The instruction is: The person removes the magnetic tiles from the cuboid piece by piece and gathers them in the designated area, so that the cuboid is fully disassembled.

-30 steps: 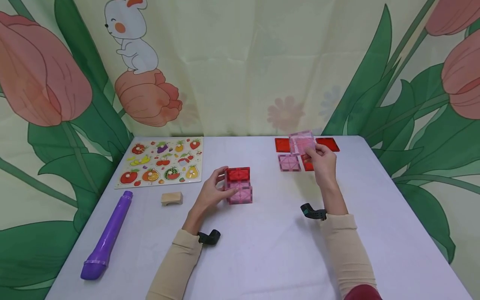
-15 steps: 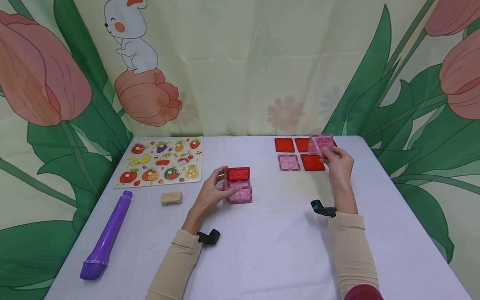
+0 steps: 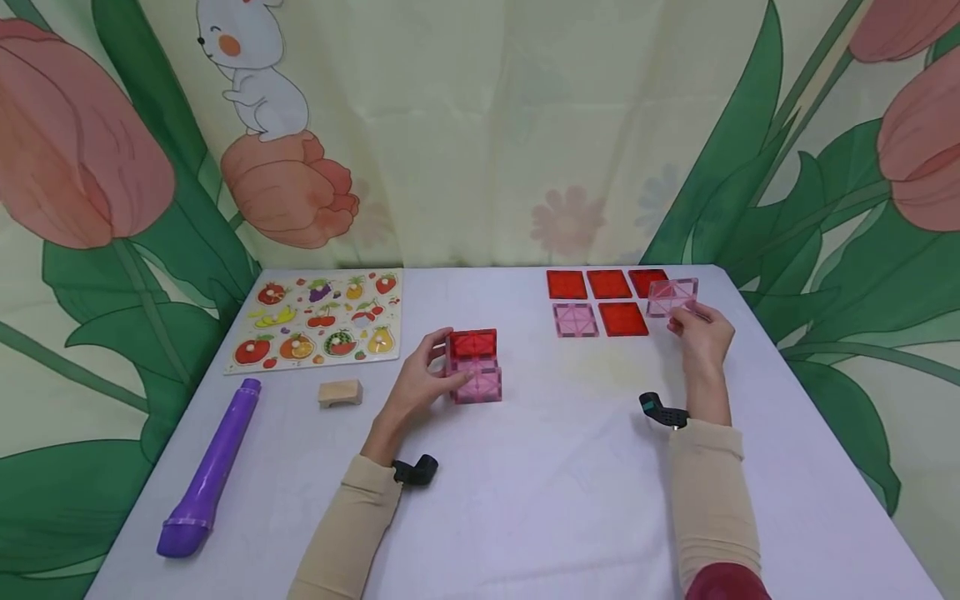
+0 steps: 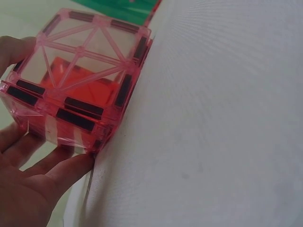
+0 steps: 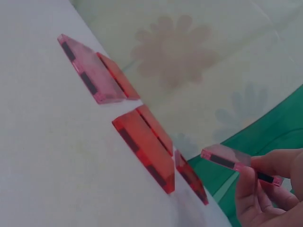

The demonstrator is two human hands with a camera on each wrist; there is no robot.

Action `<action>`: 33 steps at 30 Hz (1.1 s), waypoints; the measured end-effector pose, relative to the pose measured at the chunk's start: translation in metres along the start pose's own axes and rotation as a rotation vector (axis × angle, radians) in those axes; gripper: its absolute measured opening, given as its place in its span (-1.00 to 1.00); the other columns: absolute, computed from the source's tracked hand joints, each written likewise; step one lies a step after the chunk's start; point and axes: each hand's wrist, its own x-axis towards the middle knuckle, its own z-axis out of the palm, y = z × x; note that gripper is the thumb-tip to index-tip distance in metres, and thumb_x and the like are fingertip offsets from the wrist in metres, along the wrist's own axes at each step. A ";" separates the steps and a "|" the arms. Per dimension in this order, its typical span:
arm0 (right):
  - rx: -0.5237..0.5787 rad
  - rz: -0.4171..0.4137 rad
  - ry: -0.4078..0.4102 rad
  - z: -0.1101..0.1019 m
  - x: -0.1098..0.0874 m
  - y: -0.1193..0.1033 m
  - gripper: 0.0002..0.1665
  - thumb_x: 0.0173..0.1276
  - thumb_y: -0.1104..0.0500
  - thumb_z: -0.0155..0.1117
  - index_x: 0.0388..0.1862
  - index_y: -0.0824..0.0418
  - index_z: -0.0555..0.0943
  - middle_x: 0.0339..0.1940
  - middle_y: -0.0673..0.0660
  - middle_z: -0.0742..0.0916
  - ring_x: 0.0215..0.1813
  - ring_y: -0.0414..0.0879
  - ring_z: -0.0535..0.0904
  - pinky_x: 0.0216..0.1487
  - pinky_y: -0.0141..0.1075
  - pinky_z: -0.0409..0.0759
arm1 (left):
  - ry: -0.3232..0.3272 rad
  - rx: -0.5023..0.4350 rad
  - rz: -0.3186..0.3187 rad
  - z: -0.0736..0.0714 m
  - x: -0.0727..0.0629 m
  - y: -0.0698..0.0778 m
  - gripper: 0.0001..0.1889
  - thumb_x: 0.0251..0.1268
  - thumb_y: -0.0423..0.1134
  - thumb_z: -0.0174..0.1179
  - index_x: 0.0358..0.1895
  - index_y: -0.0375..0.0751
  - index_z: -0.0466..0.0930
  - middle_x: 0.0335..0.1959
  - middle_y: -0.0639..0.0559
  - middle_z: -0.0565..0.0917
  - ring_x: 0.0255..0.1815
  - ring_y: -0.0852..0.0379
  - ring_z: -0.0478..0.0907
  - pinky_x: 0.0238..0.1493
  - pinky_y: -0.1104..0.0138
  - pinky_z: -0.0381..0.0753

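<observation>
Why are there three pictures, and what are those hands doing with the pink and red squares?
A person wears three cameras: one on the head, one on each wrist. The big picture looks down at a white table. The left hand holds a little cube built from pink and red tiles; its wrist camera shows the cube close up. The right hand pinches one pink tile above the table, beside red tiles and another pink square lying flat. Also there: a fruit puzzle, a wooden block and a purple torch.

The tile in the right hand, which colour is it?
The tile is translucent pink, seen best in the head view.
</observation>
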 end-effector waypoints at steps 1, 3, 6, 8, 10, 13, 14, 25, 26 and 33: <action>0.013 0.003 0.009 -0.001 0.002 0.000 -0.36 0.40 0.07 0.32 0.44 0.03 0.44 -0.13 -0.12 0.55 -0.24 -0.29 0.60 -0.16 -0.59 0.65 | 0.001 -0.002 0.001 0.000 0.000 0.000 -0.10 0.10 -0.01 0.49 0.52 0.06 0.21 0.47 0.02 0.36 0.50 -0.10 0.32 0.36 -0.04 0.53; 0.032 0.012 0.019 -0.003 0.005 0.002 -0.38 0.41 0.08 0.31 0.44 0.03 0.45 -0.15 -0.11 0.56 -0.24 -0.29 0.60 -0.19 -0.60 0.65 | 0.003 -0.005 -0.005 0.000 0.001 0.000 -0.09 0.10 -0.01 0.49 0.52 0.05 0.21 0.47 0.03 0.36 0.49 -0.10 0.32 0.36 -0.04 0.53; 0.039 0.034 0.033 -0.005 0.009 0.004 -0.39 0.42 0.07 0.29 0.44 0.00 0.45 -0.16 -0.12 0.56 -0.21 -0.30 0.60 -0.21 -0.62 0.64 | -0.001 -0.009 -0.016 -0.001 0.000 0.000 -0.09 0.10 -0.01 0.49 0.52 0.08 0.21 0.48 0.02 0.35 0.51 -0.10 0.30 0.37 -0.04 0.52; 0.041 0.045 0.032 -0.007 0.012 0.007 -0.40 0.44 0.07 0.27 0.44 -0.02 0.44 -0.16 -0.12 0.56 -0.18 -0.30 0.58 -0.20 -0.63 0.63 | 0.000 -0.006 -0.025 -0.001 -0.001 0.000 -0.09 0.09 0.01 0.49 0.52 0.12 0.21 0.48 0.02 0.35 0.51 -0.10 0.30 0.37 -0.03 0.52; 0.034 0.047 0.035 -0.007 0.015 0.010 -0.40 0.44 0.05 0.27 0.44 -0.02 0.45 -0.17 -0.12 0.58 -0.18 -0.30 0.58 -0.21 -0.63 0.62 | 0.003 -0.006 -0.030 -0.001 -0.001 0.001 -0.10 0.08 0.01 0.50 0.51 0.14 0.22 0.48 0.01 0.35 0.51 -0.09 0.29 0.38 -0.03 0.51; 0.022 0.040 0.040 -0.008 0.020 0.015 -0.41 0.44 0.04 0.26 0.43 -0.01 0.46 -0.20 -0.13 0.59 -0.20 -0.30 0.58 -0.23 -0.64 0.61 | 0.006 0.000 -0.032 -0.001 -0.002 0.002 -0.10 0.09 0.02 0.49 0.51 0.13 0.22 0.48 0.02 0.35 0.51 -0.09 0.30 0.38 -0.02 0.52; 0.018 0.039 0.042 -0.009 0.021 0.016 -0.42 0.45 0.04 0.26 0.43 -0.01 0.47 -0.20 -0.13 0.59 -0.22 -0.30 0.57 -0.24 -0.65 0.61 | 0.006 -0.001 -0.031 -0.002 -0.003 0.002 -0.10 0.09 0.01 0.49 0.51 0.13 0.22 0.48 0.01 0.35 0.51 -0.09 0.30 0.37 -0.02 0.52; -0.095 0.028 0.056 -0.012 0.025 0.023 -0.36 0.47 0.04 0.23 0.49 0.00 0.39 -0.21 -0.09 0.59 -0.26 -0.28 0.55 -0.25 -0.63 0.60 | 0.003 0.002 -0.019 -0.003 -0.002 0.002 -0.13 0.11 -0.03 0.48 0.50 0.13 0.23 0.48 0.03 0.36 0.50 -0.09 0.30 0.37 -0.03 0.52; -0.143 0.020 0.056 -0.012 0.025 0.023 -0.33 0.47 0.03 0.23 0.52 0.01 0.35 -0.11 -0.04 0.62 -0.20 -0.26 0.56 -0.18 -0.62 0.62 | 0.002 0.000 -0.016 -0.003 -0.001 0.002 -0.12 0.11 -0.03 0.48 0.50 0.10 0.22 0.48 0.03 0.36 0.50 -0.09 0.30 0.37 -0.03 0.52; -0.509 -0.095 0.034 -0.011 0.026 0.030 -0.07 0.46 -0.07 0.22 0.62 0.23 0.06 0.61 0.25 0.26 0.59 0.10 0.21 0.53 -0.14 0.37 | -0.011 -0.011 -0.014 -0.001 0.001 0.002 -0.12 0.11 -0.01 0.48 0.51 0.11 0.22 0.49 0.04 0.35 0.51 -0.09 0.30 0.37 -0.03 0.51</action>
